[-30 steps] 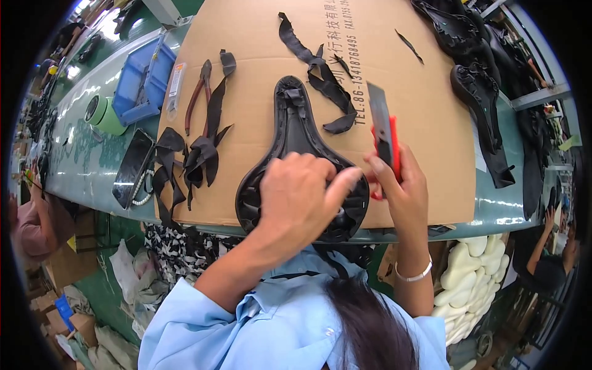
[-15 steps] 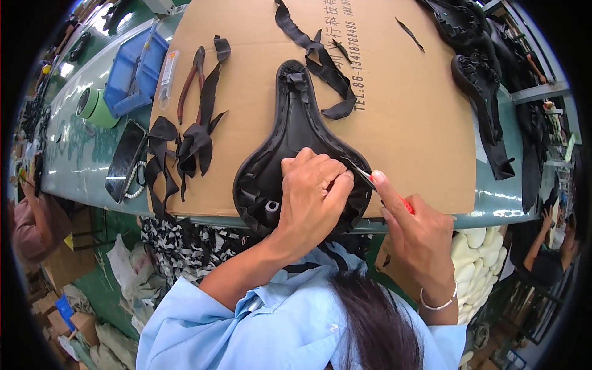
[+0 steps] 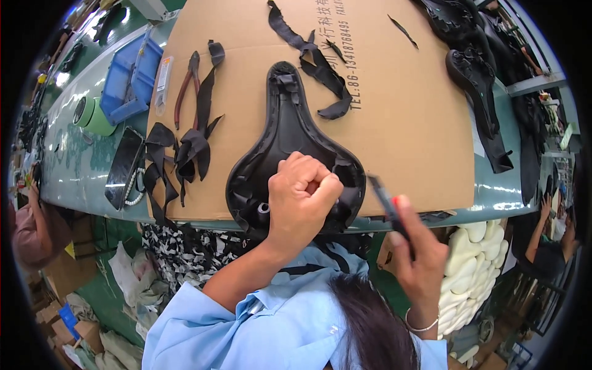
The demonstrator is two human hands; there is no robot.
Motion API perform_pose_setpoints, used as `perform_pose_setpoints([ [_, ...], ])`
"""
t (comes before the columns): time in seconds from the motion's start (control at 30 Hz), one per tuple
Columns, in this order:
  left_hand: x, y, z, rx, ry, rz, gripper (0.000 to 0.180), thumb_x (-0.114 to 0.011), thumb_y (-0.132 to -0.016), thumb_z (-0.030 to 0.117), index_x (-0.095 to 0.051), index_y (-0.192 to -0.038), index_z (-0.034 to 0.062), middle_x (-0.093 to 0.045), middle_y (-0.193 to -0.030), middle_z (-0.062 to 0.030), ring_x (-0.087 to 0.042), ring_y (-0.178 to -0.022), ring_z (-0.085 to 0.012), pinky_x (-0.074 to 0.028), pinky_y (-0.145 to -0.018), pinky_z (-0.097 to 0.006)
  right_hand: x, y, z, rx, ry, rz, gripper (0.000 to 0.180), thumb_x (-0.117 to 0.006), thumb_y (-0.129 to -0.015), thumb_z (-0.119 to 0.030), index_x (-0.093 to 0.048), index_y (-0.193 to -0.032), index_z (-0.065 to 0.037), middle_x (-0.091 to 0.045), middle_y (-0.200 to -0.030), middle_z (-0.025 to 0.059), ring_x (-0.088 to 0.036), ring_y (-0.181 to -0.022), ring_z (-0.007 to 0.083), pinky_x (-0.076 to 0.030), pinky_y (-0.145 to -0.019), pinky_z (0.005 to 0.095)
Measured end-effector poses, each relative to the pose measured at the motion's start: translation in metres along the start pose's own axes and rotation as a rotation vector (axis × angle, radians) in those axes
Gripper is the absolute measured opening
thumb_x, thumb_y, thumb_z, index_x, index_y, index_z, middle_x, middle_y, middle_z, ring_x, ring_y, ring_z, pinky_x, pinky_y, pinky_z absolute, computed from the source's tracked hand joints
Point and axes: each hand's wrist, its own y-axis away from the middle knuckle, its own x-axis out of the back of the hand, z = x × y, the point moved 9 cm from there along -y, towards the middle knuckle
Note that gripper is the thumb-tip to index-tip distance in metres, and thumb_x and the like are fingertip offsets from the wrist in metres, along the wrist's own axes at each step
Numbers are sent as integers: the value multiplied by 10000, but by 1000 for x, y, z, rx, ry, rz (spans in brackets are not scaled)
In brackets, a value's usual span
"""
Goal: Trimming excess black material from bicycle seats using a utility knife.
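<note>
Knife [image 3: 388, 206] is pinched in your right hand [image 3: 422, 253]; your left hand [image 3: 301, 200] curls over the saddle [image 3: 287, 132], gripping what I cannot tell; the saddle lies underside-up on cardboard [image 3: 407, 142], probably light, stiff-shelled; best held by its rim [image 3: 361, 185].

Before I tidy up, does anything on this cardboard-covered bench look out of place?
Somewhat: left of the upturned black bicycle saddle, twisted black fabric-like strips lie tangled, partly over the red-handled metal pliers, like unsorted scraps.
</note>
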Motion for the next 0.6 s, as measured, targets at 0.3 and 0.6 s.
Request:
perform_pose_setpoints([
  [0.3,13,5,-13,56,507,189,148,-574,-801,44,-535,-666,-1,-521,-679,-28,-476,-779,-126,-386,-764,-277,-13,-31,-34,120,305,-296,565,-627,-829,-35,-520,-1369,-164,-474,-603,85,-476,-492,246,-358,-484,387],
  [0.6,-4,0,-5,176,740,24,137,-522,-873,65,-564,-743,51,-538,-751,8,-439,-591,-52,-331,-514,-211,-16,5,-5,-41,288,-94,561,-648,-861,-139,-499,-1390,-247,-477,-628,66,-505,-491,252,-399,-465,376],
])
